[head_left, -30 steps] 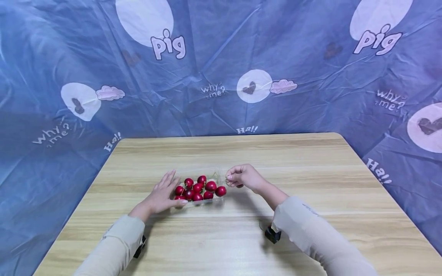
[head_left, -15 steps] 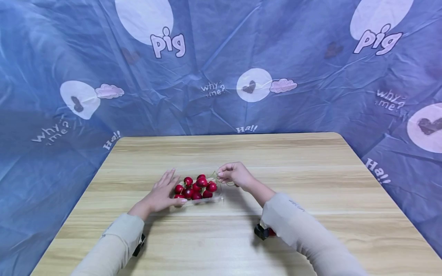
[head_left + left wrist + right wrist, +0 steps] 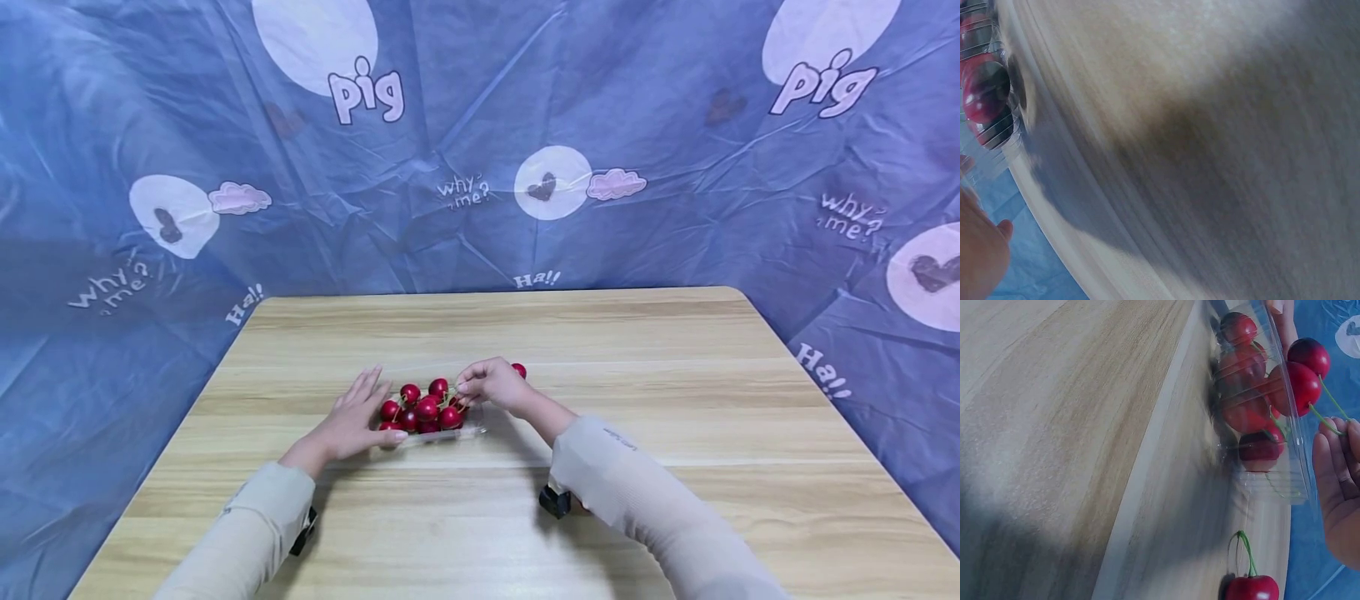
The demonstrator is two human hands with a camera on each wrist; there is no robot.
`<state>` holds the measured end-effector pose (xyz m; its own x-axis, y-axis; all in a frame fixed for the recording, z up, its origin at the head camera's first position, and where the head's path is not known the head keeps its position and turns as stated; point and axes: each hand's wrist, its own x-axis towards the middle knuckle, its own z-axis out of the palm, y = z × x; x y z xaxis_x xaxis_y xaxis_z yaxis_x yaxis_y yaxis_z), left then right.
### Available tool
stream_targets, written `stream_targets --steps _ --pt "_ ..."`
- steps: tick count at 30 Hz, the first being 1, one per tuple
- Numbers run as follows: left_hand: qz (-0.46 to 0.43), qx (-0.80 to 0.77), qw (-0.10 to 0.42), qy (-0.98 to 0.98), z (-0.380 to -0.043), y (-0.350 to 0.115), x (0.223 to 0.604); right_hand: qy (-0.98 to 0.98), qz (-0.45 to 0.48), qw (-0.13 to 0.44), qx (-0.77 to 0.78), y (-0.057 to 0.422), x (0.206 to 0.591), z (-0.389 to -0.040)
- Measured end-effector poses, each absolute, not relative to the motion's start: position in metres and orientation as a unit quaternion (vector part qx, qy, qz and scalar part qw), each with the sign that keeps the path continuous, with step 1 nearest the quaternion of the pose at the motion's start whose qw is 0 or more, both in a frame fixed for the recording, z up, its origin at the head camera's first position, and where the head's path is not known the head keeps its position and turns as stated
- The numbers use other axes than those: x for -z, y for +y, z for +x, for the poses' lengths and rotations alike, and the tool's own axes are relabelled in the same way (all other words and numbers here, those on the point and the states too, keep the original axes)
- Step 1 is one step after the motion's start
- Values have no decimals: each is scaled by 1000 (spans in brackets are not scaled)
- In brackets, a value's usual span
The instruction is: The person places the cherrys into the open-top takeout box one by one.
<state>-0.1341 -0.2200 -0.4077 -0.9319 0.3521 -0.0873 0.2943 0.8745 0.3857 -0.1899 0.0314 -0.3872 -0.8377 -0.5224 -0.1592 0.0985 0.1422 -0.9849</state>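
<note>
A clear plastic box (image 3: pixel 471 432) of red cherries (image 3: pixel 1261 449) stands on the table. My left hand (image 3: pixel 341 429) rests along its left end with fingers spread and fairly straight, thumb at the front rim. In the left wrist view only part of that hand (image 3: pixel 982 247) shows, beside the box's side. My right hand (image 3: pixel 495 385) is over the box's right end. Its fingertips pinch green stems (image 3: pixel 1329 419), seen in the right wrist view. From these hang a darker cherry (image 3: pixel 1309 357) and a brighter cherry (image 3: pixel 1294 389), at the box's rim.
A loose cherry (image 3: pixel 519 369) lies on the wood-grain table (image 3: pixel 637 350) just behind the right hand. A black wrist camera (image 3: pixel 555 502) hangs under the right sleeve. A blue printed cloth (image 3: pixel 480 125) rises behind the table's far edge.
My right hand has moved left, bringing the stemmed cherries from the box's right edge to over the pile. A loose cherry has come into view behind it. The left hand stays put.
</note>
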Motion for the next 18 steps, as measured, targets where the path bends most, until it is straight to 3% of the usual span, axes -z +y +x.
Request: stream_targets --steps 18 --pt "170 -187 77 964 -136 -220 406 743 -166 287 582 12 384 -199"
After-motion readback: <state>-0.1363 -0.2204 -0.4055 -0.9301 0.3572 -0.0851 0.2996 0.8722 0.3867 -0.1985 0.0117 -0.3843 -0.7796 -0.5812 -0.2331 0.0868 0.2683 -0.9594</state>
